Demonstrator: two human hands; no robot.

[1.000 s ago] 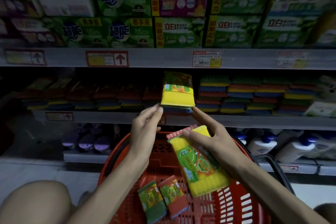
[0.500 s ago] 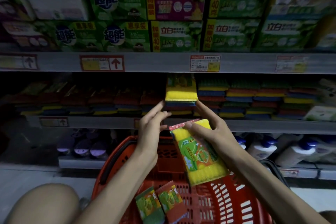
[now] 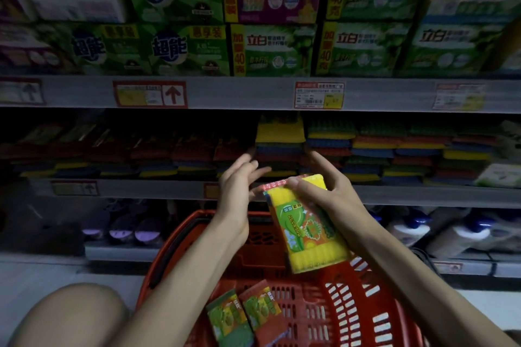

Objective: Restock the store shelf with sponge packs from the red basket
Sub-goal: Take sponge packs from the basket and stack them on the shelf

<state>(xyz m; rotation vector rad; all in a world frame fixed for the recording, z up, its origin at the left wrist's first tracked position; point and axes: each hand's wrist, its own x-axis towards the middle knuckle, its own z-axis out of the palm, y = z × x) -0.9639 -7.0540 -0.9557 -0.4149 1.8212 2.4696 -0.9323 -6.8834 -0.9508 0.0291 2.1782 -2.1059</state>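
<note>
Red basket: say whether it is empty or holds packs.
Not empty. A green pack and a red pack lie on the floor of the red basket. The right hand grips a yellow pack above it.

place: a shop aisle, dimly lit.
shelving: grey shelves [image 3: 239, 94] in tiers, each stocked to its front edge.
labels: printed price tags [image 3: 319, 95] and a red arrow label [image 3: 150, 94] on the shelf rails.
stock: rows of identical printed boxes [image 3: 272, 51]; sponge packs [image 3: 394, 155] in neat colourful stacks; white bottles [image 3: 408, 229] with blue caps below.
carrier: a red basket [image 3: 366, 298] of slotted plastic before the shelves.
</note>
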